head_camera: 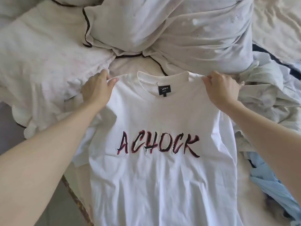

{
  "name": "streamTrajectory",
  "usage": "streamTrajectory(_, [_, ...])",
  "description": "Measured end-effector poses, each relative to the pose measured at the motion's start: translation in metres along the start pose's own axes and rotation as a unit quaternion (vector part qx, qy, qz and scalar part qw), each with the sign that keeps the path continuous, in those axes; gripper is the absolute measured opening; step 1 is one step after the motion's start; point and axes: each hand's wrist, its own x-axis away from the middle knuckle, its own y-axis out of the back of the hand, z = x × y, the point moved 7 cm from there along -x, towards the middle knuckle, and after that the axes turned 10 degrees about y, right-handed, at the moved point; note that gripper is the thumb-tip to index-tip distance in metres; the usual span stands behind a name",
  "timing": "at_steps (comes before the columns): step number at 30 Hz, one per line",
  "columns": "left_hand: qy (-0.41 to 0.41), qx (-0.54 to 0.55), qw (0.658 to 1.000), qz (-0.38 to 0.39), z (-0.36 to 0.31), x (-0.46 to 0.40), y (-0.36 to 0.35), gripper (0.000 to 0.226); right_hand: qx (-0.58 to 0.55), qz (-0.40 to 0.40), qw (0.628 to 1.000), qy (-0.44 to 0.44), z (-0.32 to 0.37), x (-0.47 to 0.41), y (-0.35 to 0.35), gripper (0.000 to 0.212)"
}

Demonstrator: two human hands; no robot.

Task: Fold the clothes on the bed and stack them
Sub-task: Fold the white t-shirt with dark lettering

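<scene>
A white T-shirt with dark red and black lettering across the chest lies front side up on the bed, collar pointing away from me. A black label shows inside the collar. My left hand pinches the shirt's left shoulder seam. My right hand pinches the right shoulder seam. Both sleeves lie partly tucked beneath the shirt's sides.
A crumpled white duvet with dark piping is heaped at the far side. A pale grey-white garment and a light blue garment lie in a pile at the right. The bed's edge runs along the lower left.
</scene>
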Motion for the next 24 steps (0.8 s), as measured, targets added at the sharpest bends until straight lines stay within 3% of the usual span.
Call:
streamTrajectory(4, [-0.004,0.016,0.994,0.111,0.024,-0.009,-0.049,0.046,-0.013,0.034,0.999,0.001,0.009,0.003,-0.044,0.033])
streamTrajectory(7, [0.005,0.072,0.984,0.16,0.053,-0.004,-0.067,0.042,-0.019,0.054,0.996,0.064,0.035,0.025,-0.063,0.037])
streamTrajectory(11, [0.04,0.1,0.978,0.181,0.09,0.008,-0.069,0.033,-0.037,0.112,0.986,0.121,0.076,0.071,-0.082,0.046])
streamTrajectory(16, [0.025,0.032,0.977,0.211,0.133,0.018,-0.052,0.031,-0.104,0.192,0.963,0.16,0.149,0.15,-0.099,0.05])
streamTrajectory(20, [0.048,-0.061,0.966,0.245,0.175,0.023,-0.043,0.043,-0.135,0.216,0.953,0.163,0.204,0.192,-0.11,0.053])
streamTrajectory(24, [0.063,0.073,0.968,0.231,0.186,0.024,-0.029,0.033,-0.119,0.233,0.957,0.128,0.231,0.208,-0.123,0.06])
